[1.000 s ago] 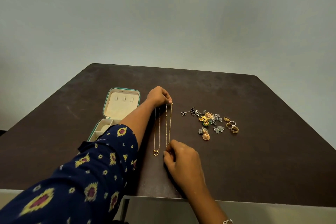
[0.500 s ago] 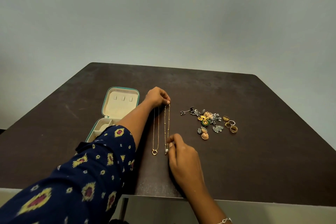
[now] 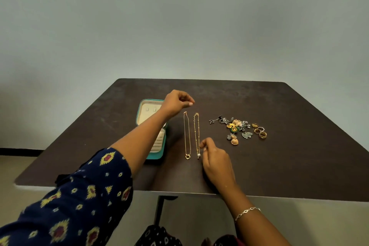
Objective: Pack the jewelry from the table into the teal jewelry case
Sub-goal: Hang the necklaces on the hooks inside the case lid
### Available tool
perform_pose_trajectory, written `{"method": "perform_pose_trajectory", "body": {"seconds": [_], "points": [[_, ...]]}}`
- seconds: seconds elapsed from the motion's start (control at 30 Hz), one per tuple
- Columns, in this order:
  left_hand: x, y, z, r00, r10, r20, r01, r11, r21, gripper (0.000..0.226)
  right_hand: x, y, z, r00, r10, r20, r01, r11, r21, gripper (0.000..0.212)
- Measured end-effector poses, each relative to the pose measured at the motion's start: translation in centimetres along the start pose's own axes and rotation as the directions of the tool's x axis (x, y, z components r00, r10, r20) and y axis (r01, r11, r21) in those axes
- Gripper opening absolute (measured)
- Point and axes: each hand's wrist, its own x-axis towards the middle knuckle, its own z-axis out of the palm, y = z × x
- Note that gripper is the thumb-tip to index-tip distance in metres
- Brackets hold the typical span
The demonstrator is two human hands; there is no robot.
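As the necklaces lie: two gold chains rest side by side on the table (image 3: pixel 299 156), nearly parallel. Their long axes run away from the person, with clasps far and pendants near.
Ring-pendant chain (image 3: pixel 187 136): the left of the pair, closer to the case.
Pearl chain (image 3: pixel 196 136): the right of the pair, with its pearl at the near end.
Right hand (image 3: pixel 215 160): just beside the pearl end. Its fingers are loosely curled, thumb and forefinger a little apart, and it grips nothing. I cannot tell whether a fingertip touches the chain.
Left hand (image 3: pixel 177 102): raised beyond the clasp ends and slightly left of them. Its fingers are curled in, thumb meeting forefinger, and nothing shows between them.
Deciding relation: each hand is at one end of the same long axis, the right at the pendants and the left at the clasps. A lift probably needs a pinch at an end, or the chain will trail.
Teal jewelry case (image 3: pixel 159 158): open just left of the chains, lid up, partly hidden by the left forearm. No jewelry shows in the visible compartments.
Earrings (image 3: pixel 236 126): heaped right of the chains.
Rings (image 3: pixel 259 131): just right of the earrings, farthest from the case.
Progress: judged barely begun.
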Motion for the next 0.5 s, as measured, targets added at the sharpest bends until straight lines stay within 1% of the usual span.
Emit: {"method": "perform_pose_trajectory", "body": {"seconds": [0.13, 0.3, 0.43, 0.5], "points": [[-3.8, -1.2, -3.0, 0.999, -0.009, -0.048, 0.010, 1.000, 0.021, 0.013, -0.1, -0.1, 0.1, 1.000, -0.012, 0.010, 0.012, 1.000, -0.024, 0.014], [-7.8, -3.3, -6.6, 0.978, -0.063, -0.197, 0.077, 0.995, 0.062, 0.010, 0.0, 0.2, 0.3, 1.000, 0.014, 0.007, -0.014, 1.000, -0.024, 0.010], [-10.5, -5.1, -8.5, 0.949, -0.120, -0.292, 0.154, 0.983, 0.096, 0.010, 0.1, 0.1, 0.3, 0.998, 0.064, -0.022, -0.062, 0.997, 0.048, 0.006], [-11.5, -5.8, -8.8, 0.940, -0.133, -0.314, 0.178, 0.977, 0.116, 0.010, 0.1, 0.0, 0.2, 0.998, 0.052, -0.043, -0.050, 0.998, 0.048, 0.006]]}}
